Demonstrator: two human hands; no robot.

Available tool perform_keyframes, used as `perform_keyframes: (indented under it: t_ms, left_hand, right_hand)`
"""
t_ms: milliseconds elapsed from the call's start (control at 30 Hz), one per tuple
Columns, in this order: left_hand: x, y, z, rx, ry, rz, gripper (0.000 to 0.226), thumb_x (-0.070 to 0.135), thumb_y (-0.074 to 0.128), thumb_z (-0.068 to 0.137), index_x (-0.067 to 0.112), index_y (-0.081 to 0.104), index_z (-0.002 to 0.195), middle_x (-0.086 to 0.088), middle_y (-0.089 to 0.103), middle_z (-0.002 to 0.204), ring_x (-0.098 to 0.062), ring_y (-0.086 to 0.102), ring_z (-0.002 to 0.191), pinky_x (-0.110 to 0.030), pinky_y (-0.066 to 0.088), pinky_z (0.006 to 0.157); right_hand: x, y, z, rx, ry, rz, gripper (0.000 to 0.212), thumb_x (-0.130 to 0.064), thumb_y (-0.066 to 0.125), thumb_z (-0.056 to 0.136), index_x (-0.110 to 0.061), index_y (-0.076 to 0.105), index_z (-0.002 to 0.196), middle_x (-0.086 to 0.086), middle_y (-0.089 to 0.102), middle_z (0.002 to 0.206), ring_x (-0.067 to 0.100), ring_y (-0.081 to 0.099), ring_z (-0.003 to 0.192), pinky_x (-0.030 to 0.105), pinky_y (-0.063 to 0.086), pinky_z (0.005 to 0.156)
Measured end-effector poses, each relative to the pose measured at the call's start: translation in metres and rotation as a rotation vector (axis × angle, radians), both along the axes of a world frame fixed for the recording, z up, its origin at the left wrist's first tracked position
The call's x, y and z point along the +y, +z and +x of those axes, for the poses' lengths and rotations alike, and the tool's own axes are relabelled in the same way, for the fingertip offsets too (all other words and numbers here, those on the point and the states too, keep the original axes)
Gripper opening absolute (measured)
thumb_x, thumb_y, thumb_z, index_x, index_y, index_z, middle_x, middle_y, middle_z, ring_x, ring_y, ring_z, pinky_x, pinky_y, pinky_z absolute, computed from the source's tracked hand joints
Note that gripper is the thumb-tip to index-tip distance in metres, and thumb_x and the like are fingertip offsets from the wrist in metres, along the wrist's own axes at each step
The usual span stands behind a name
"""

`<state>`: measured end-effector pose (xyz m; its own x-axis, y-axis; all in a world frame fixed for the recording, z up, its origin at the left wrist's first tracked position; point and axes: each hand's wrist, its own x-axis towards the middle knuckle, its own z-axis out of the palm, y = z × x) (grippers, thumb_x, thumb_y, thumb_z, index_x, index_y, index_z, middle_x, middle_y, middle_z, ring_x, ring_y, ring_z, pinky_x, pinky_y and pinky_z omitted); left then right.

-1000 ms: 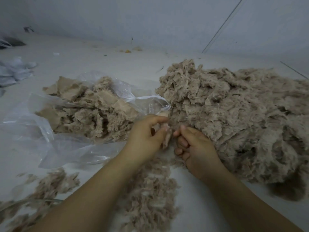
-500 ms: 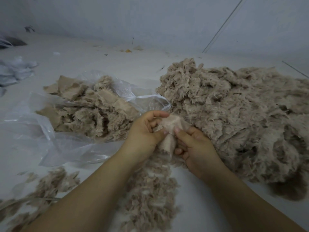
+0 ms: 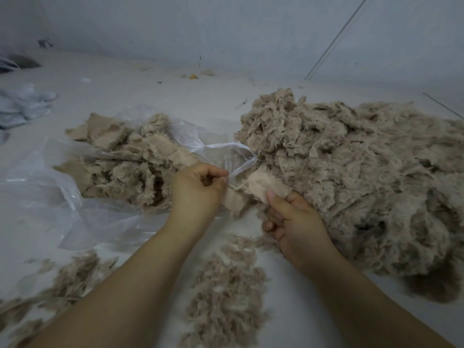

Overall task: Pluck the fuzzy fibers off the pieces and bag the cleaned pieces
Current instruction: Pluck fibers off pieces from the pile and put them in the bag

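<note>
On the floor, centre: a person's two bare hands stretch one tan fabric piece (image 3: pixel 253 188) between them, just in front of the open mouth of a clear plastic bag (image 3: pixel 75 197).
Left hand (image 3: pixel 198 189): curled into a loose fist, thumb and fingers pinched narrowly on the left end of the piece; its knuckles sit beside the bag's twisted white handle loop (image 3: pixel 233 154).
Right hand (image 3: pixel 293 222): thumb pressed flat on the right end of the piece, the other fingers folded under it; whether they also hold loose fluff cannot be told.
Piece in hand: pale, smooth backing turned up, frayed along its edges, drawn roughly level from one hand to the other and held above the floor.
Bagged pieces (image 3: pixel 130 162): a heap of tan pieces lies inside and across the bag, left of the hands, some showing flat backing, others still shaggy.
Unsorted pile (image 3: pixel 351 177): a large mound of fuzzy beige-brown pieces fills the right side, touching the right hand and reaching the bag's mouth.
Plucked fibers (image 3: pixel 226 292): a loose drift of fluff lies on the floor between the forearms; a second scatter (image 3: pixel 62 280) spreads at lower left, under the left forearm.
Floor (image 3: pixel 155 96): pale and dusty, meeting a grey wall behind.
Far left: crumpled white plastic (image 3: pixel 22 104) lies well apart from the work.
Background: small yellowish scraps (image 3: pixel 193 76) sit near the wall.
</note>
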<state>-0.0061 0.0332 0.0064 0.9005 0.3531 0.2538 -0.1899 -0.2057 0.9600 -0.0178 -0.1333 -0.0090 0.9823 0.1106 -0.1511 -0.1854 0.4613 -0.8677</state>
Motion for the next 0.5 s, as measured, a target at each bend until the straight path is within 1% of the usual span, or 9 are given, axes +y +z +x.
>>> perform_keyframes:
  t_ms: [67,100,133,200,267,333,400,433,500]
  left_hand:
    - [-0.004,-0.001,-0.001,0.022,-0.043,0.089,0.026,0.005,0.069,0.087,0.028,0.072,0.075,0.012,0.068,0.060,-0.005,0.064,0.057,-0.022,0.050,0.052]
    - [-0.006,-0.001,0.000,0.029,-0.066,0.137,0.027,0.005,0.068,0.088,0.029,0.072,0.076,0.013,0.069,0.063,-0.002,0.065,0.060,-0.016,0.049,0.053]
    - [-0.007,-0.001,0.001,0.034,-0.091,0.195,0.025,0.005,0.067,0.089,0.026,0.074,0.077,0.013,0.071,0.067,-0.003,0.067,0.066,-0.016,0.050,0.057]
    - [-0.008,-0.001,0.002,0.000,-0.154,0.319,0.020,0.006,0.061,0.092,0.012,0.075,0.079,0.000,0.072,0.075,-0.016,0.068,0.074,-0.030,0.056,0.068]
    - [-0.010,0.000,0.002,-0.102,-0.158,0.374,0.029,0.015,0.055,0.096,-0.001,0.070,0.076,-0.010,0.069,0.078,-0.023,0.064,0.076,-0.039,0.052,0.072]
    - [-0.011,0.004,0.000,-0.186,-0.085,0.340,0.037,0.032,0.052,0.094,0.006,0.069,0.073,-0.003,0.064,0.077,-0.015,0.060,0.076,-0.030,0.048,0.069]
    - [-0.014,0.010,-0.005,-0.176,-0.112,0.269,0.029,0.042,0.059,0.091,0.022,0.068,0.071,0.009,0.059,0.069,-0.004,0.053,0.064,-0.017,0.040,0.060]
    - [-0.015,0.012,-0.007,-0.132,-0.158,0.232,0.024,0.042,0.065,0.089,0.024,0.069,0.073,0.010,0.059,0.066,-0.001,0.050,0.058,-0.015,0.038,0.056]
    - [-0.020,0.011,-0.008,-0.049,-0.224,0.214,0.020,0.031,0.072,0.087,0.014,0.071,0.077,0.009,0.059,0.060,-0.003,0.047,0.052,-0.018,0.038,0.053]
  right_hand:
    - [0.000,0.000,-0.001,-0.011,0.012,-0.004,0.015,-0.014,0.057,0.097,-0.004,0.058,0.109,-0.009,0.039,0.047,0.002,0.036,0.042,0.018,0.039,0.043]
    - [-0.001,0.001,-0.001,-0.021,0.021,-0.009,0.019,-0.014,0.058,0.097,-0.002,0.059,0.112,-0.009,0.042,0.047,0.002,0.038,0.042,0.018,0.040,0.043]
    - [-0.001,0.001,-0.002,-0.027,0.027,-0.011,0.022,-0.014,0.058,0.097,0.000,0.059,0.115,-0.010,0.045,0.047,0.002,0.040,0.042,0.018,0.040,0.044]
    - [-0.001,0.001,-0.002,-0.035,0.035,0.002,0.026,-0.013,0.058,0.097,0.000,0.058,0.119,-0.010,0.046,0.047,0.002,0.041,0.042,0.018,0.040,0.044]
    - [-0.001,0.000,-0.001,-0.036,0.034,0.010,0.030,-0.013,0.058,0.097,0.003,0.058,0.121,-0.009,0.044,0.047,0.002,0.040,0.042,0.018,0.040,0.044]
    - [-0.001,-0.001,0.000,-0.026,0.031,0.005,0.033,-0.014,0.060,0.096,0.005,0.057,0.123,-0.008,0.041,0.047,0.002,0.038,0.044,0.018,0.040,0.044]
    - [-0.001,-0.002,0.001,-0.027,0.040,-0.002,0.033,-0.016,0.061,0.095,0.004,0.059,0.120,-0.007,0.041,0.048,0.004,0.039,0.046,0.019,0.041,0.045]
    - [-0.002,-0.003,0.001,-0.035,0.045,-0.010,0.030,-0.018,0.062,0.094,0.001,0.061,0.117,-0.007,0.042,0.049,0.004,0.040,0.047,0.019,0.041,0.046]
    - [-0.003,-0.003,0.000,-0.047,0.055,-0.021,0.022,-0.019,0.062,0.094,-0.003,0.064,0.110,-0.007,0.042,0.049,0.004,0.039,0.047,0.019,0.041,0.046]
